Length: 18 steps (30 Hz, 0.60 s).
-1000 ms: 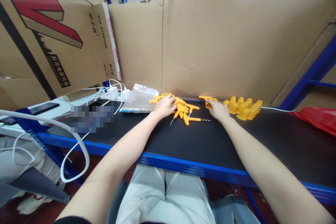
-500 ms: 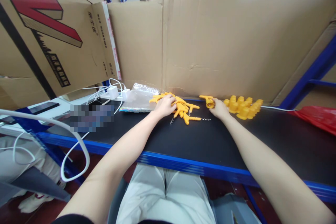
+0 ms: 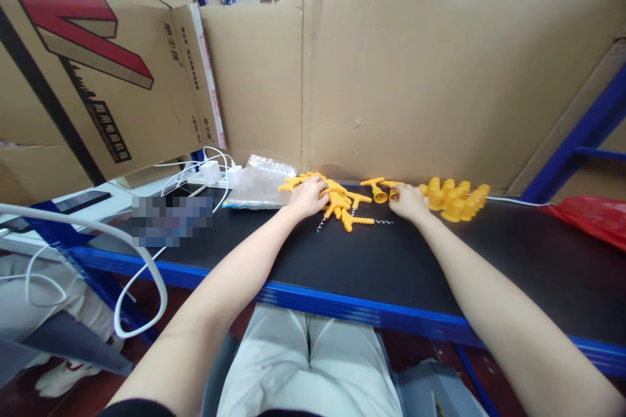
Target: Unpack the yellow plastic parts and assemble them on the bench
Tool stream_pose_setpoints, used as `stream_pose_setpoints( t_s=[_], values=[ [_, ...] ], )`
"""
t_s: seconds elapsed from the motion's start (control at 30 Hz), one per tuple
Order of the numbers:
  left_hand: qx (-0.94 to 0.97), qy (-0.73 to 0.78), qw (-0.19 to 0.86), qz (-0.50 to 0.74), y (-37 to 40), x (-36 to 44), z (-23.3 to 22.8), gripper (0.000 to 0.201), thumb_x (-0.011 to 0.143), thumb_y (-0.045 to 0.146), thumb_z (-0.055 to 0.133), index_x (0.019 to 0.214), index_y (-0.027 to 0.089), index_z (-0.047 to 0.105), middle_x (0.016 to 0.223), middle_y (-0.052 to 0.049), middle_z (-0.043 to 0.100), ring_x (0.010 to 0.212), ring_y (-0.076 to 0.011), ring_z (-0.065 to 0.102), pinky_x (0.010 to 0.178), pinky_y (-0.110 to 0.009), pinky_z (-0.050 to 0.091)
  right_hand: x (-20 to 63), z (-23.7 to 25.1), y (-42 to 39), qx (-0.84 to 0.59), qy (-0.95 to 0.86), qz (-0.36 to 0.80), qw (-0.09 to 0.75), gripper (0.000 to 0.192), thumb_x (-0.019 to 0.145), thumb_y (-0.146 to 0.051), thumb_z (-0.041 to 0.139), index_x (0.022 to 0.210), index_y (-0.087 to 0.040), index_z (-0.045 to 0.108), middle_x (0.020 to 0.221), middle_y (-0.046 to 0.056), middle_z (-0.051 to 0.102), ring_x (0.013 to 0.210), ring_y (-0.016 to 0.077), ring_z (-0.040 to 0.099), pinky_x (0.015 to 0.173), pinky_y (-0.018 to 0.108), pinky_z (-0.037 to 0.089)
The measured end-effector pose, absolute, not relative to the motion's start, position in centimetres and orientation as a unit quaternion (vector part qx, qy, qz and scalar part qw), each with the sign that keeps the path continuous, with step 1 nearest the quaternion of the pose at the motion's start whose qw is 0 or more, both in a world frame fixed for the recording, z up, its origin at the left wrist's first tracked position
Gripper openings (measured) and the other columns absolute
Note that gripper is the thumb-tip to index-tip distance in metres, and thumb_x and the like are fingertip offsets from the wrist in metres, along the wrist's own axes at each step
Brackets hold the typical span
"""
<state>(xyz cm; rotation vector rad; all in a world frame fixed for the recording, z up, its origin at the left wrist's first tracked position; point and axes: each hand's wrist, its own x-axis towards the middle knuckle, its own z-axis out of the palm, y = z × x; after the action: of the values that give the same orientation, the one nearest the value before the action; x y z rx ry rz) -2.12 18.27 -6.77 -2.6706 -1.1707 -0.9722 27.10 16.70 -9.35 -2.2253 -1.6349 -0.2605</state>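
Both hands are out on the black bench (image 3: 342, 260), far side, by the cardboard wall (image 3: 401, 78). Left hand (image 3: 307, 197) rests palm down on the pile of yellow T-pieces (image 3: 337, 199), fingers curled over the top ones; can't tell if the grip is closed on any. A few springs (image 3: 384, 222) stick out at the near edge of the pile, one on a T-piece (image 3: 358, 222) lying flat. Right hand (image 3: 409, 201) sits just right of the pile, fingers bent, tips touching a yellow piece (image 3: 394, 193) w/ a cap end; grip looks loose, can't tell if it's pinched shut. Another T-piece w/ cap (image 3: 374, 189) lies just left of that, apart from the hand. Right of the hand, touching or nearly so, is a cluster of yellow caps (image 3: 454, 199). Left of the pile: clear plastic bag (image 3: 259, 186), then white chargers (image 3: 215, 172) w/ cables (image 3: 141, 260) trailing off the near-left edge. Red bag (image 3: 587, 218) at far right of the bench. Blue bench edge (image 3: 317, 293) runs near, lap in pale trousers (image 3: 308, 365) below it.
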Motion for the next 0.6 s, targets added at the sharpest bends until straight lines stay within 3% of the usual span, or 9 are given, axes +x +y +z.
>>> stream_pose_setpoints(
  t_s=[0.2,0.33,0.5,0.6],
  values=[
    [-0.868,-0.379,0.030,-0.320,18.3,-2.1,-6.7,0.020,0.086,0.024,0.048,0.096,0.018,0.065,0.105,-0.006,0.063,0.097,-0.0207,0.061,0.086,-0.035,0.049,27.1,-9.5,16.8,-0.760,-0.626,-0.091,0.150,0.048,0.079,-0.039,0.051,0.123,-0.023,0.060,0.142,0.008,0.044,0.130,0.0323,0.034,0.101,0.053,0.031],
    [-0.868,-0.377,0.030,-0.322,18.3,-2.1,-6.8,0.020,0.085,0.023,0.049,0.097,0.018,0.065,0.106,-0.006,0.063,0.097,-0.0207,0.061,0.086,-0.034,0.050,27.0,-9.7,16.9,-0.750,-0.633,-0.107,0.156,0.049,0.084,-0.048,0.047,0.120,-0.019,0.061,0.139,0.011,0.047,0.128,0.0316,0.036,0.100,0.052,0.031],
    [-0.871,-0.375,0.033,-0.314,18.4,-2.1,-6.9,0.021,0.084,0.021,0.050,0.098,0.017,0.065,0.107,-0.007,0.063,0.098,-0.0213,0.061,0.086,-0.034,0.050,26.7,-10.1,17.0,-0.709,-0.669,-0.140,0.173,0.049,0.086,-0.043,0.048,0.130,-0.021,0.053,0.133,0.011,0.054,0.124,0.0305,0.041,0.099,0.054,0.027],
    [-0.871,-0.376,0.033,-0.314,18.5,-2.1,-6.9,0.021,0.084,0.021,0.049,0.098,0.017,0.065,0.107,-0.006,0.063,0.098,-0.0210,0.061,0.086,-0.034,0.050,26.3,-10.5,17.2,-0.689,-0.686,-0.168,0.163,0.043,0.087,-0.039,0.050,0.126,-0.022,0.057,0.125,0.011,0.060,0.120,0.0284,0.046,0.100,0.053,0.023]
  ],
)
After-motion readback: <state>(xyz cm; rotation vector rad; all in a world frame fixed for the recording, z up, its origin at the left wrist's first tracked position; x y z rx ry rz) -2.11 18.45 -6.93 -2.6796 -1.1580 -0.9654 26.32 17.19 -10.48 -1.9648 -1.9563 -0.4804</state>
